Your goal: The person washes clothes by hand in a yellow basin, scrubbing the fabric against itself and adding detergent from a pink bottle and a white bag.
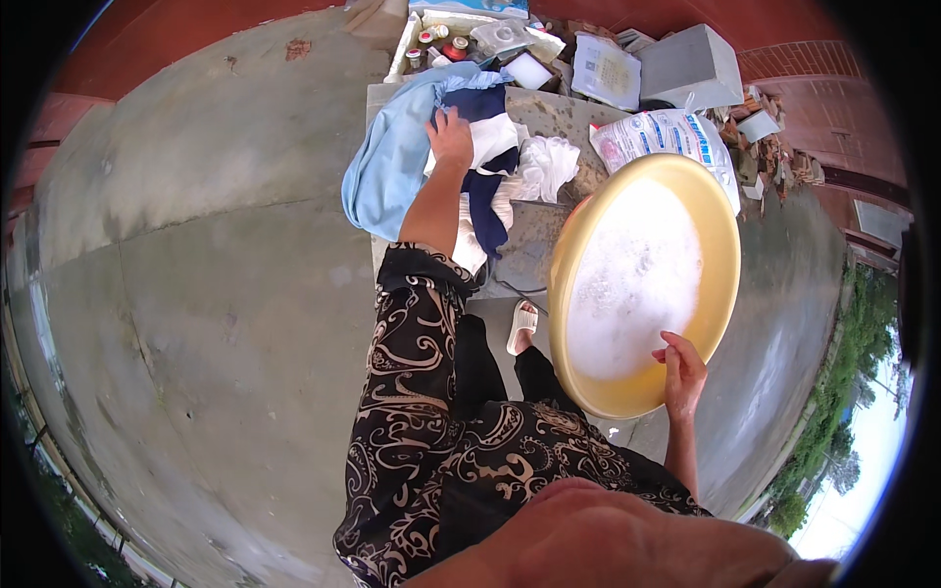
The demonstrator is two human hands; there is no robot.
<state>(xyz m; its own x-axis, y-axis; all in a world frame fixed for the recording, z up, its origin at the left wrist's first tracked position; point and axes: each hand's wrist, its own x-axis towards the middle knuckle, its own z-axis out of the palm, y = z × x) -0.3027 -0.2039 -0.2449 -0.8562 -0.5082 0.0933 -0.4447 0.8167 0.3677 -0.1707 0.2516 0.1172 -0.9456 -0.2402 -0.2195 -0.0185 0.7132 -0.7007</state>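
Note:
My left hand [451, 140] lies on a pile of clothes on the grey slab, its fingers apart against the cloth. Under and beside it is a white garment [493, 139], with a navy garment [482, 206] partly beneath. A light blue garment [392, 162] spreads along the pile's left side and hangs over the edge. More crumpled white cloth [547, 167] lies to the right. My right hand [683, 377] is at the near right rim of a yellow basin [720, 265], fingers loosely bent and apart, holding nothing. White suds [637, 279] fill the basin, hiding whatever is below.
Behind the basin lies a printed plastic bag [657, 137]. A white foam box [397, 59] with jars and a grey box [694, 67] stand at the far side. Broken bricks [774, 162] are heaped at the far right. Concrete floor [216, 294] extends left.

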